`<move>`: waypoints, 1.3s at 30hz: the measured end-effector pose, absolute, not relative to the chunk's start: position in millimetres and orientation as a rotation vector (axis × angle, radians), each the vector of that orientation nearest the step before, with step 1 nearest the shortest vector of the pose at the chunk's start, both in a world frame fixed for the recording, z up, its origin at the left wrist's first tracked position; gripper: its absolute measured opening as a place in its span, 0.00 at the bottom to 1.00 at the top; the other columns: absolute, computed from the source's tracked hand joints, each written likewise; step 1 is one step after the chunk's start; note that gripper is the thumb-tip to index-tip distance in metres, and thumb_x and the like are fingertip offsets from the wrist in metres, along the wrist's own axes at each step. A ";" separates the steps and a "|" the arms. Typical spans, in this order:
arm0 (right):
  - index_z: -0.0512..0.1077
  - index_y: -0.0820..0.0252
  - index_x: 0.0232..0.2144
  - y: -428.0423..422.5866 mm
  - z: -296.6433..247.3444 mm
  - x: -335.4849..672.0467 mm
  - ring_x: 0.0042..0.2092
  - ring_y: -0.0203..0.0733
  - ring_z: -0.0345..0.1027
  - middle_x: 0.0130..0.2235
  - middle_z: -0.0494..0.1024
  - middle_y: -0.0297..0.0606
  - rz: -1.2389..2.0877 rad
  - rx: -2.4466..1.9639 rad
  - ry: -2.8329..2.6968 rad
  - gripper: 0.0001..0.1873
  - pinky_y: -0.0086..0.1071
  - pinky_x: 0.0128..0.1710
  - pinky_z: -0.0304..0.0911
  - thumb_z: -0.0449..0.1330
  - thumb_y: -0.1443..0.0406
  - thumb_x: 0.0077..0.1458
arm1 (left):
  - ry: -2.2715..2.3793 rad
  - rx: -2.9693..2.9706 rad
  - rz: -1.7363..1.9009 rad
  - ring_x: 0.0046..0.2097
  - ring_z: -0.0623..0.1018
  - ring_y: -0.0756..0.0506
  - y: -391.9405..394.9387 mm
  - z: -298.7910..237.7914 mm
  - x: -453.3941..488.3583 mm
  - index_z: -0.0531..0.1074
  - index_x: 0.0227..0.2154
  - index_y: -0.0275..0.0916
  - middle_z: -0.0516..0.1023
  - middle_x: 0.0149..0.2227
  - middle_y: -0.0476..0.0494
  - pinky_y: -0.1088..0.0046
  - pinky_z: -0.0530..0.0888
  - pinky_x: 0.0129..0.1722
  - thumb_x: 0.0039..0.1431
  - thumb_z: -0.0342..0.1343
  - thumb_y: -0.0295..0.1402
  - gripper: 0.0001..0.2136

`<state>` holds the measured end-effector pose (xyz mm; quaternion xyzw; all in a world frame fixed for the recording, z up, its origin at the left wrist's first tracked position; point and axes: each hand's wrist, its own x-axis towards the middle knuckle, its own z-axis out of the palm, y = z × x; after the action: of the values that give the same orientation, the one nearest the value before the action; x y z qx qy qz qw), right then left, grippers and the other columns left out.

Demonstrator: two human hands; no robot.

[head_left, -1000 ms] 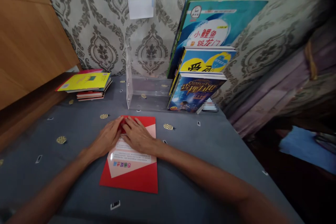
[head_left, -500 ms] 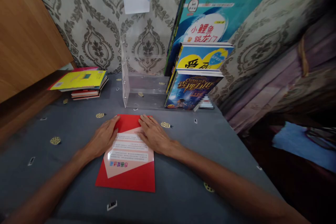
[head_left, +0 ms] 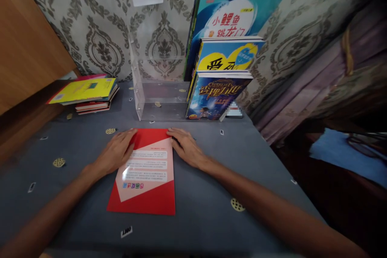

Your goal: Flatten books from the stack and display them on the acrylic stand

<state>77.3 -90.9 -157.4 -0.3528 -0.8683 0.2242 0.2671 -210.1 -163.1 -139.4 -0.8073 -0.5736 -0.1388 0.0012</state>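
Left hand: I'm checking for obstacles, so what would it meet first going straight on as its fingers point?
Past the red book at its fingertips, the left hand would probably meet the clear rack first, near the rack's left end, though the see-through plastic makes depth hard to judge.

Red booklet (head_left: 145,169) flat on worktop (head_left: 205,217) | left hand (head_left: 116,151) at left edge | right hand (head_left: 188,147) at far right corner | books (head_left: 219,96) standing in clear rack (head_left: 160,92) beyond

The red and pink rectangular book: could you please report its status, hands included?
Left hand at far left corner of red and pink book, right hand at far right corner. Book flat on grey patterned cloth. Transparent plastic rack beyond.
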 end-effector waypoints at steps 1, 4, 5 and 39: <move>0.71 0.61 0.57 -89.2 -158.0 77.9 0.64 0.49 0.63 0.60 0.74 0.48 0.637 -0.955 -2.321 0.20 0.52 0.63 0.59 0.49 0.67 0.66 | -1.789 -2.547 -0.420 0.64 0.70 0.37 -160.0 -139.0 -207.9 0.59 0.64 0.36 0.71 0.62 0.35 0.52 0.66 0.63 0.68 0.41 0.35 0.23; 0.70 0.62 0.57 -85.4 -161.0 79.3 0.61 0.48 0.66 0.58 0.75 0.48 0.708 -0.991 -2.271 0.21 0.49 0.62 0.61 0.49 0.68 0.66 | -1.748 -2.595 -0.411 0.64 0.69 0.38 -150.4 -139.9 -197.9 0.59 0.64 0.35 0.70 0.63 0.33 0.51 0.66 0.64 0.69 0.40 0.34 0.23; 0.70 0.62 0.57 -84.5 -162.3 79.6 0.59 0.48 0.68 0.57 0.76 0.48 0.727 -1.011 -2.254 0.21 0.48 0.61 0.62 0.49 0.68 0.66 | -1.728 -2.618 -0.423 0.64 0.69 0.38 -147.3 -140.5 -193.6 0.59 0.64 0.35 0.70 0.63 0.33 0.52 0.65 0.64 0.70 0.39 0.34 0.22; 0.63 0.58 0.61 -86.3 -167.5 78.7 0.61 0.49 0.67 0.59 0.75 0.46 0.735 -0.956 -2.218 0.23 0.51 0.62 0.60 0.49 0.67 0.65 | -0.978 -3.190 -0.146 0.72 0.55 0.40 -228.6 -115.9 -139.8 0.39 0.72 0.41 0.55 0.71 0.38 0.55 0.44 0.72 0.67 0.49 0.52 0.39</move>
<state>78.7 -86.3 -167.5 -0.3609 -0.8371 0.2772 0.3034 -139.8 -228.6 -115.9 -0.9505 -0.2914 -0.0436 -0.0990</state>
